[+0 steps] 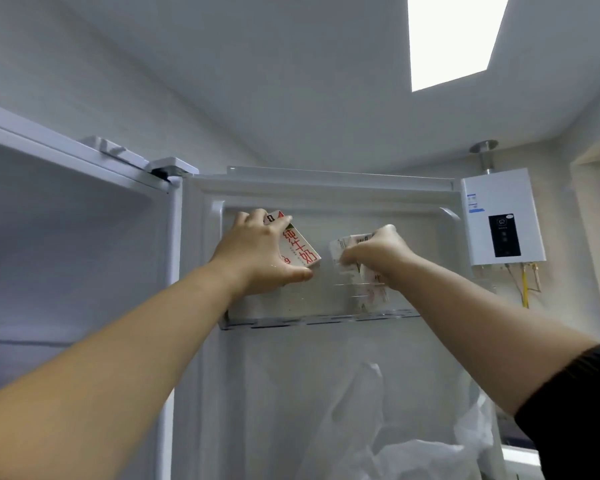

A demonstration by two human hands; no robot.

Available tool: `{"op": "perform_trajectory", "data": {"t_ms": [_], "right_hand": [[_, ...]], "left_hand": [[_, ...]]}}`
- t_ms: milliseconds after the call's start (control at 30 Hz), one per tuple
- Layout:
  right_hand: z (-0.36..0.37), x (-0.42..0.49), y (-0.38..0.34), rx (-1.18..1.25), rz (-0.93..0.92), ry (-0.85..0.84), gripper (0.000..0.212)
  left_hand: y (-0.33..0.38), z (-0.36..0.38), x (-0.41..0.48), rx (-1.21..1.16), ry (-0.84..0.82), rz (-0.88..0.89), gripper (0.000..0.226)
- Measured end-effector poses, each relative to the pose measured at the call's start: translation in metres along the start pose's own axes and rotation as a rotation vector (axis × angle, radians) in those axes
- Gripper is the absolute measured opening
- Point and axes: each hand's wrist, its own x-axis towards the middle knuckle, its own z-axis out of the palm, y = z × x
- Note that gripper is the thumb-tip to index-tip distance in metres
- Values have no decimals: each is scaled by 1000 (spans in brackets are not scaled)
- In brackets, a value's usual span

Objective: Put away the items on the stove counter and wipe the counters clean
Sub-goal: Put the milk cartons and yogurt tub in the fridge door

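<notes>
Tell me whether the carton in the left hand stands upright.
No, the left hand grips the red-and-white carton at a clear tilt, top leaning left.

In the middle of the frame my left hand (pixel 257 252) covers the milk carton's (pixel 300 249) left half. My right hand (pixel 378 252) hides the top of the second carton (pixel 336 247), its print too blurred to read.

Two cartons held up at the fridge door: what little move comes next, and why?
Probably straighten the tilted milk carton in the left hand and lower it into the door shelf; the right hand holds the second carton lower, behind its clear front.
</notes>
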Motion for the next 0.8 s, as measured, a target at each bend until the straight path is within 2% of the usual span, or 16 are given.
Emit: {"op": "perform_trajectory", "data": {"t_ms": [100, 200, 267, 333, 400, 467, 533, 600, 700, 800], "right_hand": [[-2, 4, 4, -309, -46, -3, 81], [-9, 4, 5, -468, -97, -39, 90], [-15, 2, 2, -436, -200, 0, 83], [-20, 0, -9, -259, -436, 115, 60], [-21, -9, -28, -98, -565, 84, 44], [-15, -15, -43, -76, -510, -148, 44], [-7, -21, -52, -114, -330, -426, 44], [1, -23, -54, -93, -226, -580, 33], [8, -23, -52, 76, -180, -585, 21], [15, -21, -49, 130, -188, -559, 13]], "left_hand": [[-5, 0, 1, -31, -6, 42, 105], [-10, -2, -2, -49, 23, 89, 115], [-13, -5, -4, -37, 63, 144, 114], [-14, -10, -6, -17, 106, 205, 116], [-16, -14, -8, -1, 136, 244, 120], [-18, -16, -11, 28, 164, 263, 123], [-18, -17, -13, 55, 191, 279, 125], [-19, -18, -15, 66, 194, 291, 125], [-20, -26, -16, 36, 145, 312, 124], [-23, -41, -14, -72, 63, 271, 108]]}}
